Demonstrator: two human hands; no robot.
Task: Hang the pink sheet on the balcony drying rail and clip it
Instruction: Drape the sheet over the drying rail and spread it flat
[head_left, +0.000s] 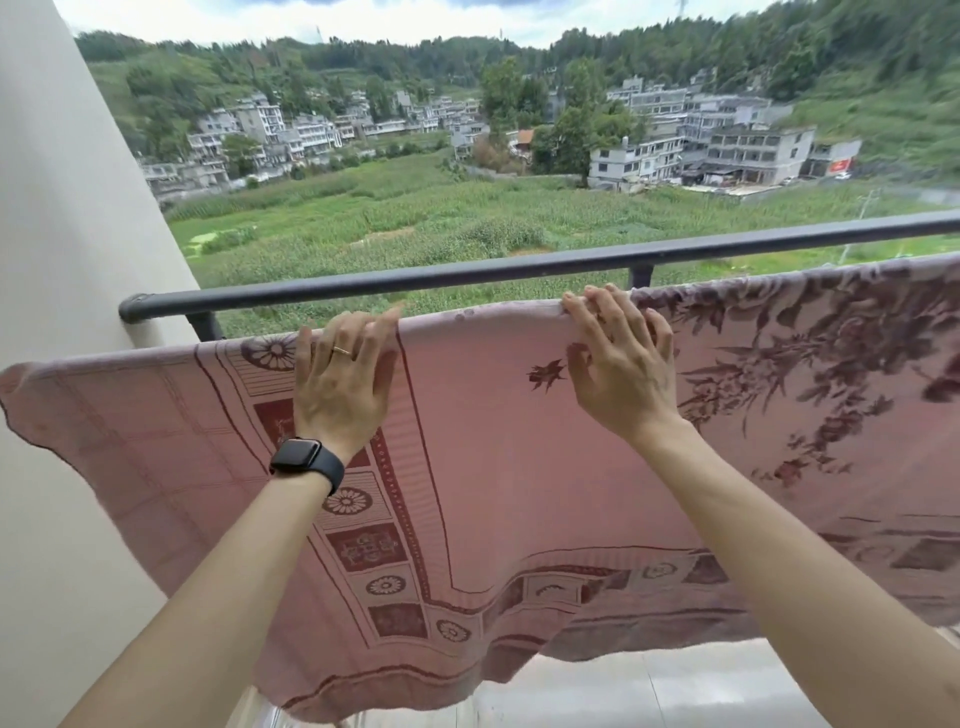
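In the head view, the pink sheet (498, 467) is seen draped over a support that is hidden under its top fold, just on the near side of the dark balcony rail (467, 273) and slightly lower than it. Whether that hidden support is a separate drying rail or wire cannot be told. The sheet hangs down towards the tiled floor (675, 686), with its patterned border on the left and a dark floral print on the right; its left corner sags beside the pale wall (62, 260).

The left hand (343, 382), with a ring on one finger and a black watch (306, 462) at the wrist, is laid against the top fold with fingers spread and only loosely curved over the edge. The right hand (618, 364) is set a little way apart on the same fold, its fingertips hooked over the top and its thumb pressed on the near face, so the cloth appears lightly pinched there. Neither hand is closed on anything else.

The hanging is judged to be largely done: the sheet is over its support and is being smoothed or evened along the top. No clips are seen on the sheet or in either hand, so the clipping is judged not yet done.
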